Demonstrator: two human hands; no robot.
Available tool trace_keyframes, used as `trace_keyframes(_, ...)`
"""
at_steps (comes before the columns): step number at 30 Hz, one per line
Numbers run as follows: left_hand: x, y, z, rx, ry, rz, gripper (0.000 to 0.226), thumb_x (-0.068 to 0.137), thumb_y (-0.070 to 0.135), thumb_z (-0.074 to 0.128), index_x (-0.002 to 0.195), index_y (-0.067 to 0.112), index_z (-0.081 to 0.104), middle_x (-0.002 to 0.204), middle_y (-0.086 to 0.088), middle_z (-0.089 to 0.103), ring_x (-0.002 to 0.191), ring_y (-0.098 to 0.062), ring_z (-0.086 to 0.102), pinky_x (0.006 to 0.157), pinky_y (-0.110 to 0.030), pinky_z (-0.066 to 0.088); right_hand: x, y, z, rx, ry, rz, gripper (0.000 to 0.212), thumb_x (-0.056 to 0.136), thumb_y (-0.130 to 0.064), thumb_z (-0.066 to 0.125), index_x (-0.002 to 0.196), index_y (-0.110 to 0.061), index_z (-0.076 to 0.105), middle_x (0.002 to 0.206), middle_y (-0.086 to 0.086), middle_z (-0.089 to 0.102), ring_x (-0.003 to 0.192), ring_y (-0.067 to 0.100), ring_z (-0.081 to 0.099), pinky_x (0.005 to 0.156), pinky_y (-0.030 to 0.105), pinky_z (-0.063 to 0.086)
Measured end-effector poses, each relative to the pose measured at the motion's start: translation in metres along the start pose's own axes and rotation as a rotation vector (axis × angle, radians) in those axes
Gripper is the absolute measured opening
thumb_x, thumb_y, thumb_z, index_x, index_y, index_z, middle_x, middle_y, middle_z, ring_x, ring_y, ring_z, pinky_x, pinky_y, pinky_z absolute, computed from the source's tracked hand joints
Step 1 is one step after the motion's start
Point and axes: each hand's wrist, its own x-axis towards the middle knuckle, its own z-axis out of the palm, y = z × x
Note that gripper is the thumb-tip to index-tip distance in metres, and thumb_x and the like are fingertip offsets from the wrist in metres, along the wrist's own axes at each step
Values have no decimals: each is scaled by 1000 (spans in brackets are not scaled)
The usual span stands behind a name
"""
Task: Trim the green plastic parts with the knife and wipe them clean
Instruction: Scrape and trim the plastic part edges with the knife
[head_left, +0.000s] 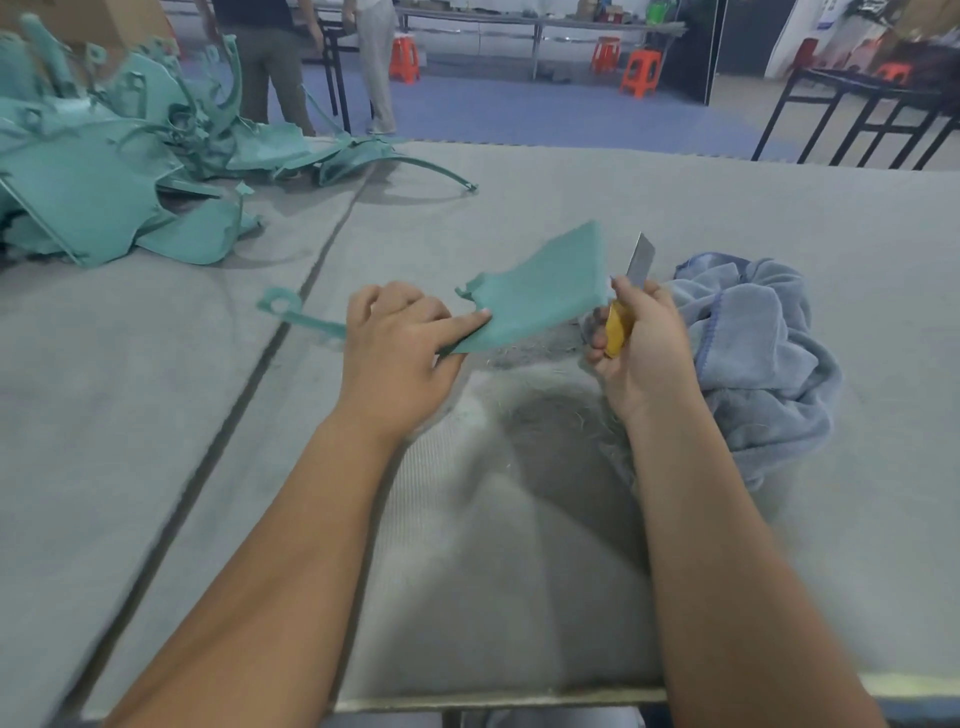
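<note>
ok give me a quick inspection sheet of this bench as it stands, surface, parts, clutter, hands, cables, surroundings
surface: grey felt-like table cover, a dark seam running across it, fine shavings near the hands
job's things: green plastic part tilted up off the table; knife with yellow handle, blade extended beside the part's right edge; blue cloth crumpled at the right
clutter: pile of green parts at far left
grippers: left hand holds the part, forefinger straight along it; right hand has its grip on the knife handle
cables: nothing seen
surroundings: two people standing beyond the table, orange stools, black table frames
</note>
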Motion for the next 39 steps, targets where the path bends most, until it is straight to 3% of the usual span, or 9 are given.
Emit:
trace_keyframes(6, -1, -3, 1, 51, 33, 29, 24, 84, 21, 69, 104, 34, 76, 89, 11, 72, 101, -27, 53, 86, -39, 23, -6, 3, 1, -92, -48, 107, 8, 89, -17, 62, 84, -14, 57, 66, 2, 59, 41, 10, 36, 38, 19, 30)
trace_keyframes(11, 0, -1, 3, -33, 46, -226, 30, 78, 23, 73, 107, 32, 75, 129, 6, 58, 120, -28, 41, 99, -37, 22, -13, 2, 10, 133, 30, -460, 15, 89, -4, 63, 88, -19, 60, 68, -7, 57, 58, 8, 49, 55, 22, 41)
trace_keyframes(13, 3, 2, 1, -250, 147, -353, 21, 84, 16, 67, 102, 24, 74, 122, 2, 60, 113, -21, 51, 103, -39, 35, -15, 1, 10, -115, 75, -742, 19, 87, -7, 64, 89, -25, 59, 71, -10, 56, 63, 4, 48, 62, 21, 42)
trace_keyframes(17, 15, 10, -9, -1282, 25, -993, 36, 103, 37, 38, 111, 15, 65, 105, -8, 69, 87, -17, 70, 82, -41, 58, -18, 18, 13, -724, -39, -978, 18, 78, -5, 69, 90, -18, 69, 81, -10, 59, 76, -4, 50, 73, 12, 41)
trace_keyframes(20, 14, 0, -7, -1688, -192, -1148, 77, 95, 66, 22, 128, 5, 56, 119, -21, 66, 103, -39, 67, 83, -55, 56, -20, 34, 20, -1105, -303, -858, 23, 75, -4, 72, 95, -15, 74, 93, -1, 66, 87, 16, 61, 79, 34, 51)
trace_keyframes(22, 12, 0, -5, -1760, -185, -1134, 69, 96, 57, 35, 131, 2, 55, 125, -26, 62, 112, -41, 62, 92, -59, 50, -21, 39, 21, -1254, -398, -792, 26, 78, -6, 70, 101, -17, 73, 100, 0, 63, 89, 21, 62, 76, 40, 51)
trace_keyframes(26, 13, -5, 0, -1430, -15, -1240, 18, 92, -1, 53, 104, 7, 64, 94, -13, 75, 89, -30, 71, 75, -43, 60, -25, 38, 24, -960, -290, -741, 18, 87, -11, 58, 102, -12, 68, 99, -6, 51, 81, -4, 52, 75, 21, 44)
trace_keyframes(31, 12, -8, 8, -1544, -26, -1204, 22, 98, 5, 50, 115, 13, 62, 104, -5, 75, 91, -22, 73, 68, -39, 61, -23, 32, 23, -782, -197, -480, 21, 98, -23, 42, 89, -33, 59, 71, -9, 59, 64, 10, 54, 65, 36, 47)
trace_keyframes(39, 16, -6, 16, -1536, 93, -1224, 31, 92, -11, 46, 116, 5, 60, 99, -14, 73, 86, -30, 72, 65, -40, 61, -22, 44, 34, -738, -319, -167, 40, 94, -45, 42, 66, -25, 61, 49, -16, 40, 46, 2, 38, 56, 24, 25)
